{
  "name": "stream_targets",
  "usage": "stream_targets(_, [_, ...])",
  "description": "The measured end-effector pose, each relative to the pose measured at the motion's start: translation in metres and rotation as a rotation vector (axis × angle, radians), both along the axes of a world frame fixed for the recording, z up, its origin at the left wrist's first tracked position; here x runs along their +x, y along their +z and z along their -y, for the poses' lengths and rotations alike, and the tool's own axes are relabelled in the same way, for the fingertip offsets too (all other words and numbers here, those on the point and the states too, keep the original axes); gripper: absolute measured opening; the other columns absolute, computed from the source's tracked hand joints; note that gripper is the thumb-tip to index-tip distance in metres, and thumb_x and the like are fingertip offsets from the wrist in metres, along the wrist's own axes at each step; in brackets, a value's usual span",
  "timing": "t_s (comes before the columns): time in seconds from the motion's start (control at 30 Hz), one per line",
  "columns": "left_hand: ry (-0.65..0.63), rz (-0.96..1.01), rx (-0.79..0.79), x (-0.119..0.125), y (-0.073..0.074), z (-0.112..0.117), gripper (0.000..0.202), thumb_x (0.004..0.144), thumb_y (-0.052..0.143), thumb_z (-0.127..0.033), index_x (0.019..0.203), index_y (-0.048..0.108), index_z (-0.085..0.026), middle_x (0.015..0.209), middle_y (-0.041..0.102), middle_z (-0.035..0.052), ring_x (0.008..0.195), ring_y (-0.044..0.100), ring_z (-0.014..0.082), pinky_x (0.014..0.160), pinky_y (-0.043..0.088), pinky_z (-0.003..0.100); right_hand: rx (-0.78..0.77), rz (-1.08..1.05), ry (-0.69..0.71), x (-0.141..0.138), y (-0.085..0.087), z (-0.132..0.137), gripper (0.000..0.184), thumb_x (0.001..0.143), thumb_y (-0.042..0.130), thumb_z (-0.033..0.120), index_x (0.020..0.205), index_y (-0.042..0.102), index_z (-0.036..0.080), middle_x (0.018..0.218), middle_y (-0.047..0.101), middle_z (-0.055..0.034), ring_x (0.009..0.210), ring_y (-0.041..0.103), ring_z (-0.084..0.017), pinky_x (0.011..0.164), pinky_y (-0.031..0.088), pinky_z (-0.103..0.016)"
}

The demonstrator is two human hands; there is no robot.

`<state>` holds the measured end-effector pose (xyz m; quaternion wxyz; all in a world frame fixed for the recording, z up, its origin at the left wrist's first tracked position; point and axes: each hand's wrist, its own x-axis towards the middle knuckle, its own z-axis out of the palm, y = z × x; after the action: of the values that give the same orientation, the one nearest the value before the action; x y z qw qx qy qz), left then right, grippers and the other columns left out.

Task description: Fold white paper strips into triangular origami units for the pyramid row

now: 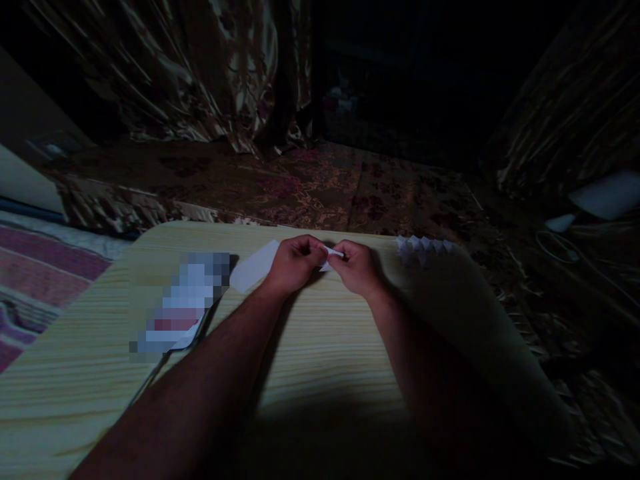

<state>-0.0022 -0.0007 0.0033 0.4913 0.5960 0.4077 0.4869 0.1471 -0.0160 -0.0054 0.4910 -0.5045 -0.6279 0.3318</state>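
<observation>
My left hand [294, 261] and my right hand [357, 267] meet near the far edge of a light wooden table [310, 373]. Both pinch a small white paper piece [332, 253] between their fingertips, just above the tabletop. A flat white paper slip [253, 267] lies on the table just left of my left hand. At the far right edge sits a row of several small folded white paper pieces [424, 247], about a hand's width from my right hand.
A blurred-out flat object [180, 303] lies on the table's left part. A dark patterned carpet [310, 180] spreads beyond the table, with shiny curtains [200, 67] behind. A striped rug [45, 267] is at left; white items and a cable [565, 233] lie at right.
</observation>
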Motion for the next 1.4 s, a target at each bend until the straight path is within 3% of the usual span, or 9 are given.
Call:
stream_targets(0.9, [-0.022, -0.030, -0.023, -0.0006, -0.0026, -0.0021, 0.013, 0.069, 0.064, -0.026, 0.071, 0.061, -0.014, 0.060, 0.056, -0.0020, 0.051, 0.045, 0.0077, 0.049, 0.036, 0.020, 0.032, -0.096, 0.017, 0.0020, 0.0005, -0.0019, 0.007, 0.071, 0.056, 0.023, 0.070, 0.059, 0.017, 0.064, 0.058, 0.0017, 0.059, 0.052, -0.010, 0.056, 0.040, -0.022])
stream_targets(1.17, [-0.020, -0.113, 0.003, -0.0013, -0.0037, -0.0029, 0.013, 0.069, 0.065, -0.026, 0.073, 0.062, -0.013, 0.063, 0.059, -0.0008, 0.053, 0.048, 0.0082, 0.050, 0.037, 0.020, -0.021, 0.004, 0.040, 0.0026, 0.0020, -0.0023, 0.005, 0.067, 0.054, 0.020, 0.065, 0.058, 0.016, 0.061, 0.055, 0.0026, 0.058, 0.048, -0.010, 0.055, 0.038, -0.021])
stream_targets(1.4, [-0.042, -0.053, -0.009, -0.0014, -0.0011, -0.0017, 0.017, 0.070, 0.067, -0.029, 0.074, 0.064, -0.013, 0.066, 0.061, 0.0004, 0.056, 0.051, 0.0092, 0.053, 0.039, 0.021, -0.008, 0.022, 0.059, 0.0016, 0.0024, -0.0022, 0.003, 0.064, 0.055, 0.017, 0.062, 0.057, 0.016, 0.059, 0.054, 0.0033, 0.056, 0.047, -0.009, 0.054, 0.036, -0.021])
